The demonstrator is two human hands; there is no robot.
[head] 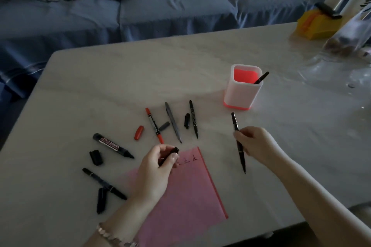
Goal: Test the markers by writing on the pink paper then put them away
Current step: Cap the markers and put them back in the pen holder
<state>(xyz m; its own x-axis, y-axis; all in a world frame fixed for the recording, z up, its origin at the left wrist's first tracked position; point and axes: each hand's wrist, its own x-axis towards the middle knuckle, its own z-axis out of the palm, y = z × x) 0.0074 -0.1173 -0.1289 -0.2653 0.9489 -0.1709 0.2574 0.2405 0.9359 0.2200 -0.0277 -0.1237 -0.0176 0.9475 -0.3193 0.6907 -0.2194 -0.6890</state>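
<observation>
Pink paper (180,192) is lying on the tabletop (120,78) under the left hand (158,168), which is pinching a cap (169,155); the right hand (255,142) is gripping an uncapped marker (239,142), likely for recapping before the holder (243,88).

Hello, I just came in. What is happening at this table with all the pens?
A person is testing markers on the pink paper, which already has a few marks. The right hand holds an uncapped black marker; the left hand holds a black cap. One marker stands in the white pen holder. Several uncapped markers and loose caps lie on the table.
</observation>
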